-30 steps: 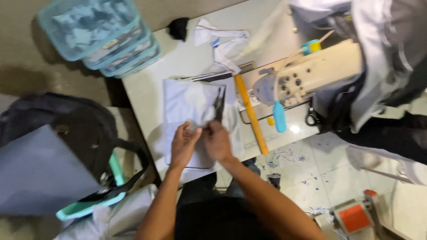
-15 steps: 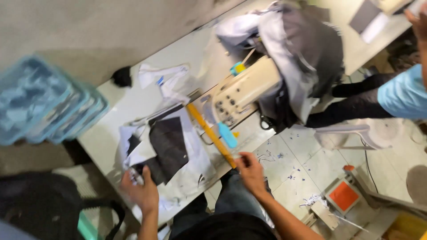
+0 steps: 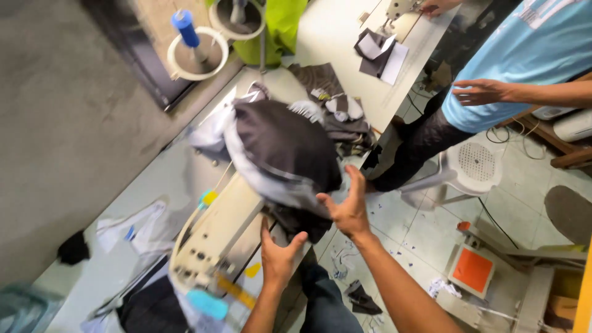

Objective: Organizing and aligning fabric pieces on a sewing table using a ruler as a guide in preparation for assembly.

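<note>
Spread open, both hands' grip (image 3: 280, 256) (image 3: 349, 206) reaches the dark fabric pile (image 3: 283, 145), neither closed.

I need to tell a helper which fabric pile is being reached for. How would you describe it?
Find the cream sewing machine on the long pale table. Draped over its far end is the fabric bundle, beside both hands: dark brown on top, pale grey beneath, and the bulkiest heap there.

A heap of cloth (image 3: 280, 151) lies on top of the sewing machine (image 3: 216, 237), which stands on the table (image 3: 142, 185). Both hands reach up under the heap: the left hand (image 3: 279, 256) nearer the machine, the right hand (image 3: 350, 208) toward the stool (image 3: 472, 163) side.
</note>
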